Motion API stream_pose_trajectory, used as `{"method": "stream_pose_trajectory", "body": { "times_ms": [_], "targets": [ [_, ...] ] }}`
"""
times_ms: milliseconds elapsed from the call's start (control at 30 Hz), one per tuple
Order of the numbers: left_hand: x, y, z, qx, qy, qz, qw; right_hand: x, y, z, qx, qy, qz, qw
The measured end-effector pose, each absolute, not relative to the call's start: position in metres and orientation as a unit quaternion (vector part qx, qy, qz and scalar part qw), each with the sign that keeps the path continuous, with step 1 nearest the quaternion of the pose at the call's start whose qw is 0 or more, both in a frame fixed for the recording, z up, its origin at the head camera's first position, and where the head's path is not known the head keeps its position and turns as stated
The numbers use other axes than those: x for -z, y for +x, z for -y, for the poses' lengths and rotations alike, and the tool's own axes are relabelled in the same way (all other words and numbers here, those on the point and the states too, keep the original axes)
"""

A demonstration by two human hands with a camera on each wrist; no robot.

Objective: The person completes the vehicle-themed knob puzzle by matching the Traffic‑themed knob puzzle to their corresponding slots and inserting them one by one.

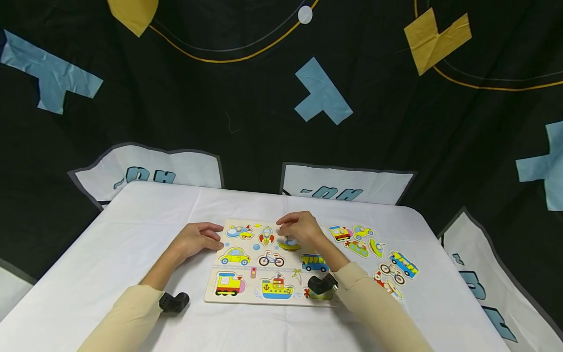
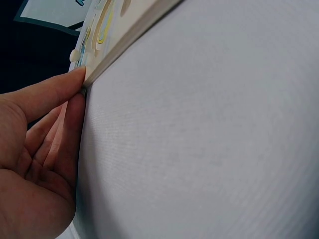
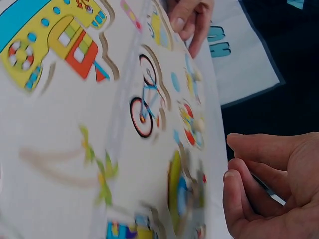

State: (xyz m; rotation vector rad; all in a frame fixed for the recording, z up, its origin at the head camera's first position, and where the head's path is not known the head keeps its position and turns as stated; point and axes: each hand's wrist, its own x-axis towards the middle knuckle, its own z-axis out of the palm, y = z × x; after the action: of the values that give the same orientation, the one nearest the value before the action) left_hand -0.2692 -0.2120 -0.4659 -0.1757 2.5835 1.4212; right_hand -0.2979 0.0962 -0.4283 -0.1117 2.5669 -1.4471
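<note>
A wooden peg puzzle board (image 1: pixel 246 296) with vehicle pictures lies on the white table. My left hand (image 1: pixel 195 240) is at its left edge; in the left wrist view, the fingertips (image 2: pixel 77 75) pinch the board's edge. My right hand (image 1: pixel 301 229) hovers over the flying saucer picture (image 1: pixel 289 247) in the top row. Its fingers are loosely bent, and the right wrist view shows nothing between thumb and fingertips. The airplane piece (image 1: pixel 239 232) and rocket piece (image 1: pixel 266 236), both with knobs, sit in the board. My right wrist camera partly hides the submarine picture (image 1: pixel 321 295).
Right of the board lie several loose pieces: a train (image 1: pixel 340 233), a car (image 1: pixel 362 231), a submarine (image 1: pixel 357 248), a flying saucer (image 1: pixel 376 248), a bus (image 1: pixel 403 264), a bicycle (image 1: pixel 392 274) and a partly hidden red-nosed one (image 1: pixel 387 285). A dark curtain (image 1: pixel 246 107) hangs behind the table.
</note>
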Motion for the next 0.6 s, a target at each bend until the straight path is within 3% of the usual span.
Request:
{"method": "stream_pose_trajectory", "body": {
  "times_ms": [600],
  "targets": [
    [0.466,-0.270,0.213,-0.479,-0.058,-0.870,0.098,0.409,-0.292,-0.183,0.440,0.002,-0.897,0.034]
  ]
}}
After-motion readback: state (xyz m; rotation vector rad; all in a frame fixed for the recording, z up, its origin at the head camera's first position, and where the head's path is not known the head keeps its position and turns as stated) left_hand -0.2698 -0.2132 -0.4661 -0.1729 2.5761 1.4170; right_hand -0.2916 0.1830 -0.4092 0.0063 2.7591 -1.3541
